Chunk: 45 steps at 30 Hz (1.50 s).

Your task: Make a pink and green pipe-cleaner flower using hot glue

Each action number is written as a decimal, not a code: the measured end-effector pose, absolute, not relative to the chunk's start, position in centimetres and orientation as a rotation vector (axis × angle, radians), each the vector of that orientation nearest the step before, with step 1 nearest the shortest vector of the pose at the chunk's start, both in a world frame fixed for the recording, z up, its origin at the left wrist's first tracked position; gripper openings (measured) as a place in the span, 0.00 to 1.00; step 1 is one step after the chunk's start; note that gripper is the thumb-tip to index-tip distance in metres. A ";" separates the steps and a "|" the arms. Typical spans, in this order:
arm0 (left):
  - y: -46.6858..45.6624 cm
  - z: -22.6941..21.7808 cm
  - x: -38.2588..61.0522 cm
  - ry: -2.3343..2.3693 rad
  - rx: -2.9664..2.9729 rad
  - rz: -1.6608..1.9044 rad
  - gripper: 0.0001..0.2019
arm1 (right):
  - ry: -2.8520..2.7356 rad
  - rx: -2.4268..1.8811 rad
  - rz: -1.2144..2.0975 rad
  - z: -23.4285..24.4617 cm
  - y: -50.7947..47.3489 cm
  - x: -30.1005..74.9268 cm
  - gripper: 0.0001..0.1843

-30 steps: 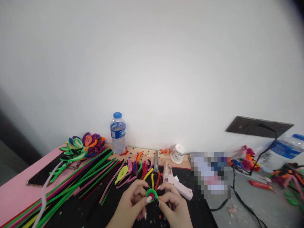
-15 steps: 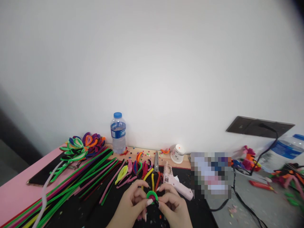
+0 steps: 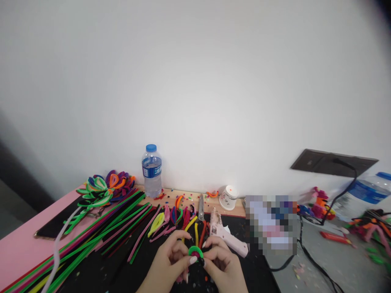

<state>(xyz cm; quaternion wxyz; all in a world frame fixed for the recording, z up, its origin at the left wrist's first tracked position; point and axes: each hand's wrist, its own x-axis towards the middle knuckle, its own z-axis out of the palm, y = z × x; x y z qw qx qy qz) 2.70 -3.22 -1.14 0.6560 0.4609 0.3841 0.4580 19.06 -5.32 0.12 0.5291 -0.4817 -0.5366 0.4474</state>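
Green fuzzy ring with a magenta centre [image 3: 195, 248] is tilting into a flatter oval than a second ago, while the hands are staying almost in place. Left hand [image 3: 169, 260] and right hand [image 3: 225, 260] are pinching it from both sides, thumbs hiding its lower edge. Just beyond, scissors [image 3: 200, 215] and a pale pink glue gun [image 3: 229, 237] are lying; coloured pipe cleaners [image 3: 100, 230] are spreading leftward. Below, a black mat [image 3: 91, 272] is covering the worktop; behind, a white wall [image 3: 195, 101] is rising.

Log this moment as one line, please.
left hand: holds green ring | right hand: holds green ring | glue gun: beyond right hand
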 end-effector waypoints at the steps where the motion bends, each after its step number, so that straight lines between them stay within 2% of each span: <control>1: -3.2 -1.2 2.7 0.867 1.044 1.038 0.17 | -1.268 -1.152 1.053 0.0 -5.3 19.0 0.08; 7: -3.2 -0.8 2.5 0.858 1.033 1.031 0.19 | -1.222 -1.145 0.977 -0.7 -5.2 18.7 0.10; 19: -3.6 -0.5 2.3 0.951 1.177 1.034 0.19 | -1.285 -1.151 1.084 0.3 -5.0 19.6 0.07; 27: -2.7 0.6 1.3 0.970 1.189 1.094 0.15 | -1.292 -1.130 1.082 0.1 -4.9 20.0 0.06; 45: -1.4 1.1 1.4 1.048 1.037 1.141 0.14 | -1.277 -1.131 1.099 0.1 -4.7 20.0 0.06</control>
